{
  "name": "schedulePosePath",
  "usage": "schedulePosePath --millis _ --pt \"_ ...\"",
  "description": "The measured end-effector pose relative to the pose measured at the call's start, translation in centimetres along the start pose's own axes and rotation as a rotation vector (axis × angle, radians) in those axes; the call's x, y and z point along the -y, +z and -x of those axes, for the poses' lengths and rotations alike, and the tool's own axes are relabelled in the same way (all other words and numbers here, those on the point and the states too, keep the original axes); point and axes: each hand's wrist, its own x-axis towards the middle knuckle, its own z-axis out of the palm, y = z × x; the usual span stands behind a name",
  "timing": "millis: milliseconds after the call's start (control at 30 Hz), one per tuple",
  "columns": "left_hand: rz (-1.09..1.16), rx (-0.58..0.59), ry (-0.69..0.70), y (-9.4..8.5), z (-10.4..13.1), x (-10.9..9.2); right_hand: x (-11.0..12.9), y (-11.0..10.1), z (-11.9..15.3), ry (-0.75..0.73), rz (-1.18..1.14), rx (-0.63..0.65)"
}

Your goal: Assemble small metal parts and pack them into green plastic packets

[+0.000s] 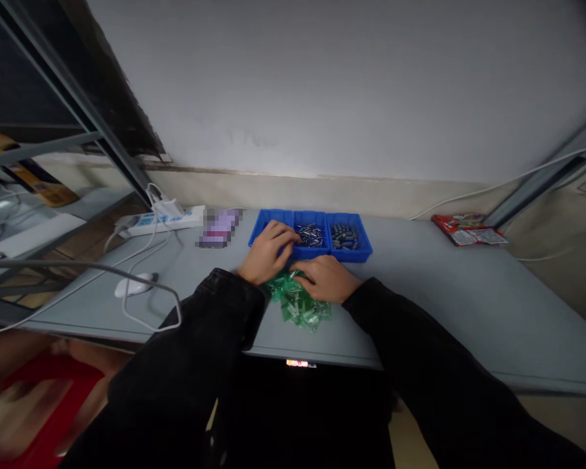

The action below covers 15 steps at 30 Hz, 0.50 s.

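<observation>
Three blue bins joined in a row (350,256) stand near the wall. The middle one holds thin metal pieces (310,235), the right one short grey cylinders (344,236). My left hand (268,253) is over the front of the left and middle bins, fingers bent and close together; whatever is between them is too small to make out. My right hand (326,277) is just in front of the bins, its curled fingers at the green plastic bags (303,307), which lie in a heap with small pieces inside. Its fingertips touch the top of the heap.
At the left are a power strip (146,223) with white cables, a blurred purple phone-like item (221,228) and a white mouse-like object (133,285). A red packet (469,230) lies at the far right. Metal posts flank the table (449,293).
</observation>
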Motion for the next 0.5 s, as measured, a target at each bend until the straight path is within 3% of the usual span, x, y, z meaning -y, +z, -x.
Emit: schedulePosePath --millis 500 --pt "0.048 -0.026 -0.042 -0.21 0.04 -0.24 0.05 -0.10 -0.05 0.007 -0.107 0.009"
